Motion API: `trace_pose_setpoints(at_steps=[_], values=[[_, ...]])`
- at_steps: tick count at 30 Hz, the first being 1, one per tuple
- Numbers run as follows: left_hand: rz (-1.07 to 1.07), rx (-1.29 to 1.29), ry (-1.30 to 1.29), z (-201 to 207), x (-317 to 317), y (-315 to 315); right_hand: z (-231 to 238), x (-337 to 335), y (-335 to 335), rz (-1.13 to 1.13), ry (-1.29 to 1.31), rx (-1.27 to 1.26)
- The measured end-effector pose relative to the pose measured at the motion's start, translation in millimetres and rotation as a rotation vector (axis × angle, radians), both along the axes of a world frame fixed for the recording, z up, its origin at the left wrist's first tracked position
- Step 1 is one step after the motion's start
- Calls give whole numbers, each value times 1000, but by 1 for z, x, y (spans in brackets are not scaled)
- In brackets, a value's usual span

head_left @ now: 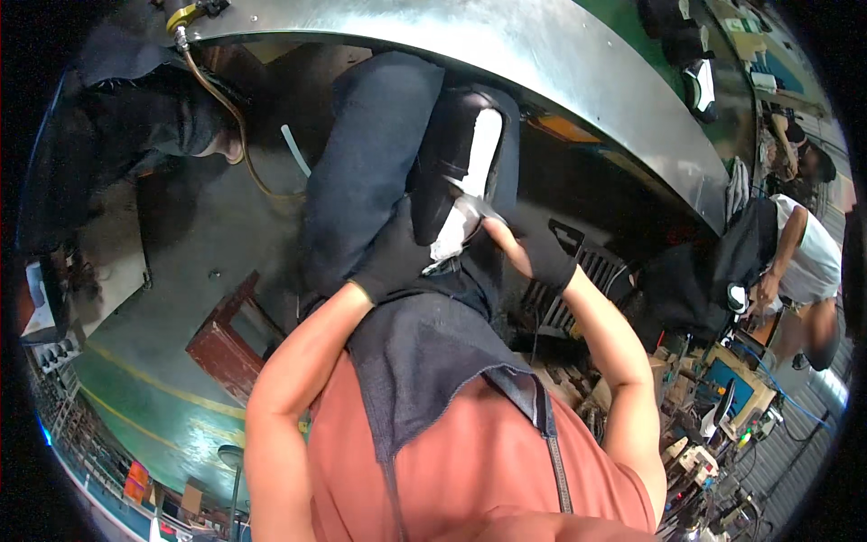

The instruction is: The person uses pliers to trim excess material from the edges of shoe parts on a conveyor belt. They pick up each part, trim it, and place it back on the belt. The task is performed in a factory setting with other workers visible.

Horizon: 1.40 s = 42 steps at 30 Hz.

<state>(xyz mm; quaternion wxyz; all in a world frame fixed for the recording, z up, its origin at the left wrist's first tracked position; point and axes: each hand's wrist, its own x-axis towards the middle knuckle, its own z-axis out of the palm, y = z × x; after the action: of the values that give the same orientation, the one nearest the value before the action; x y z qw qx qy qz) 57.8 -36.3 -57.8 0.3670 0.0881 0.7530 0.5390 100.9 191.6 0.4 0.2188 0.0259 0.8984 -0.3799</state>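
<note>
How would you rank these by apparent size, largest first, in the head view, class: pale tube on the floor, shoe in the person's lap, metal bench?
1. Metal bench
2. Shoe
3. Pale tube

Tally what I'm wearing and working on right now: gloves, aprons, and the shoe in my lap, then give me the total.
Black gloves: 2
Dark apron: 1
Black-and-white shoe: 1
Total: 4

The shoe [459, 149] is black and white, the gloves [395, 256] black, the shirt [470, 443] salmon-pink, the trousers [368, 154] navy.
</note>
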Motion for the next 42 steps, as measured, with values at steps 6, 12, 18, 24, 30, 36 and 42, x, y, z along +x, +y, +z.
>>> trace_pose_setpoints(at_steps=[6, 12, 18, 24, 30, 36, 42], values=[[-256, -185, 356, 116, -70, -81, 61, 82, 33, -344, -169, -95], [32, 201, 610, 79, -125, 16, 62, 111, 5, -640, -168, -267], [22, 127, -43, 14, -47, -7, 49, 109, -3, -497, -228, -375], [19, 213, 359, 3, 3, 6, 71, -10, -2, 285, -136, 136], [-64, -24, 337, 2, -2, 3, 3, -21, 20, 445, 390, 392], [153, 7, 393, -60, -11, 29, 1, -23, 46, 468, 215, 113], [145, -86, 810, -24, -15, 44, 76, -45, 44, 637, -13, 374]])
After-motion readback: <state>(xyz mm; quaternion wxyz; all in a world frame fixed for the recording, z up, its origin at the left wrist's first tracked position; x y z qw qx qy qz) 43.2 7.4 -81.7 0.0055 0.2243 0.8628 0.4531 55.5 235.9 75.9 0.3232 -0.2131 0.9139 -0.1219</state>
